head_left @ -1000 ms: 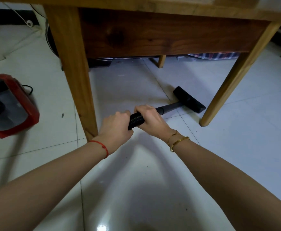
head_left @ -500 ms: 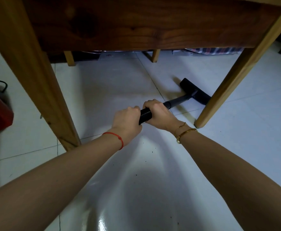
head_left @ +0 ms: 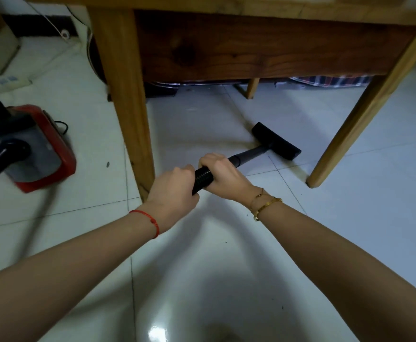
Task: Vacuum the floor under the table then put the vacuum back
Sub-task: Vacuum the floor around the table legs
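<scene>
Nearest the camera, two bare forearms are stretched fwd over the glossy white tiled floor [head_left: 226, 280], w/ a red string bracelet [head_left: 150, 219] on the left wrist and gold bracelets [head_left: 263, 204] on the right. The left hand [head_left: 172, 193] is curled round the ribbed black hose [head_left: 203, 177], knuckles up, on the nearer stretch; the right hand [head_left: 223, 174] is wrapped round the same hose just beyond it, at the joint w/ the grey wand [head_left: 250, 155]. Both hands are closed tight on it, almost touching, only a short ribbed bit seen between them. From the right hand the wand is run away and to the right, down to the black floor nozzle [head_left: 276, 141], which is laid flat on the tiles under the tabletop [head_left: 226, 6], between the near-left leg [head_left: 125, 99] and the near-right leg [head_left: 360, 114], closer to the right one. Left of the hands, beyond the left leg, the red vacuum body [head_left: 41, 149] is sat on the floor, w/ a thick black hose end [head_left: 2, 156] plugged into it. Farther back, a power strip [head_left: 12, 82] and cables are seen at left, and striped cloth [head_left: 330, 81] behind the table.
</scene>
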`<state>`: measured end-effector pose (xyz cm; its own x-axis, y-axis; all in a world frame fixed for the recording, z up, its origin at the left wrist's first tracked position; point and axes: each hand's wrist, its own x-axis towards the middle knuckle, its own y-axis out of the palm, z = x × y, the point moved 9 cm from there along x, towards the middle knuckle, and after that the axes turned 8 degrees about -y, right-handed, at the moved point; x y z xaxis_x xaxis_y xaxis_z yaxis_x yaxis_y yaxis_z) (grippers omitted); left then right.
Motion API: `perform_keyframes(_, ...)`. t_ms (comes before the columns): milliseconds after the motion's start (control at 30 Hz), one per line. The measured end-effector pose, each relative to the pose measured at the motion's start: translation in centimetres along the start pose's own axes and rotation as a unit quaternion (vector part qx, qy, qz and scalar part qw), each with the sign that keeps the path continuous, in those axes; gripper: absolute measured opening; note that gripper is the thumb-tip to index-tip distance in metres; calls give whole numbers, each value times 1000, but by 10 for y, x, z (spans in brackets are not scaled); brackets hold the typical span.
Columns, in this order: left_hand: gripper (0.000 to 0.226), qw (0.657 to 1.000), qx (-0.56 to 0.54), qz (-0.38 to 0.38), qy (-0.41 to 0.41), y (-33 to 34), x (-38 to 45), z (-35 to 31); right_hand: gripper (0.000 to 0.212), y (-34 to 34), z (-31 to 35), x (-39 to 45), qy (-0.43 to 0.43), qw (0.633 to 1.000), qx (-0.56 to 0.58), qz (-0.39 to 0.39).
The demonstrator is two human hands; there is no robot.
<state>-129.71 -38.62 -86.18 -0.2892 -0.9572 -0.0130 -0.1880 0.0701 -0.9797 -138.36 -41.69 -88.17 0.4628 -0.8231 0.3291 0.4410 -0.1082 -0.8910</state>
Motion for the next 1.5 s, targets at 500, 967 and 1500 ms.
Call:
perform_keyframes(500,15,997,-12,22,-77,-40,-100,84,28,32,132,15,-88,992,72,63)
perform_keyframes(967,17,985,-102,-12,-137,-21,-52,82,16,38,86,51,-139,977,66,147)
perform_keyframes(1500,22,967,-183,-21,-178,19,79,10,13,33,-69,86,-102,968,-25,228)
